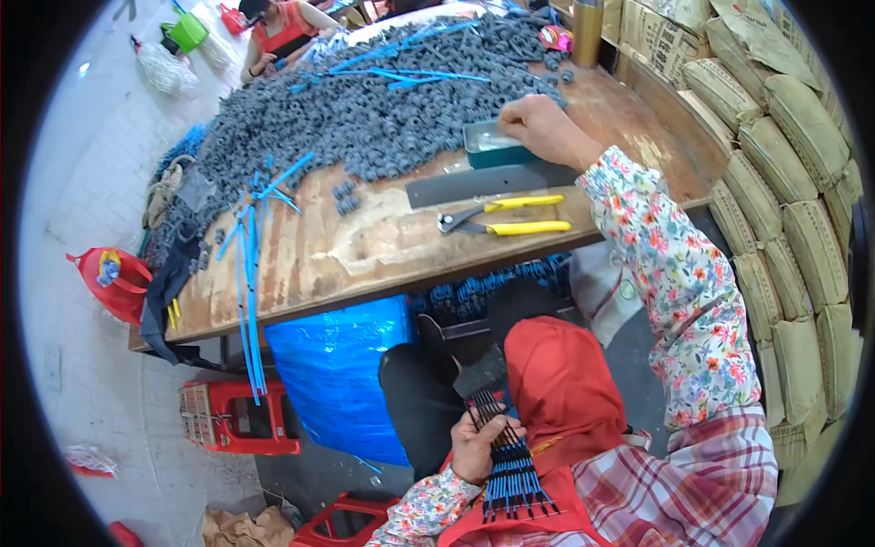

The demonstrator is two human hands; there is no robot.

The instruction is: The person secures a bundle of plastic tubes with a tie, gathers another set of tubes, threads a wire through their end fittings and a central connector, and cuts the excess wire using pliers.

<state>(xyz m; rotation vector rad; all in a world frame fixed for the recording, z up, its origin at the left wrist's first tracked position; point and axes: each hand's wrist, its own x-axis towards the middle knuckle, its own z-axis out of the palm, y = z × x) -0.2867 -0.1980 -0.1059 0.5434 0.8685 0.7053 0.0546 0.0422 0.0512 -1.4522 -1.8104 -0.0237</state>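
Note:
My left hand (476, 448) is low over my lap, closed round a fanned bundle of thin black-and-blue rods (516, 481). The rods spread toward my body. A dark flat piece (481, 372) lies at their upper end; whether it is joined to them I cannot tell. My right hand (545, 130) reaches across the table to a small green open box (492, 157), its fingers curled together over the rim. What the fingertips hold, if anything, is too small to make out. Just in front of the box lie a flat grey strip (447, 190) and yellow-handled pliers (524, 228).
A large heap of small grey ring-like parts (365, 118) covers the far table (319, 264). Blue strips (251, 301) hang over its front edge. Stacked brown paper packages (784, 146) rise at right. A red stool (237, 415) stands at left. Another person (283, 32) sits across the table.

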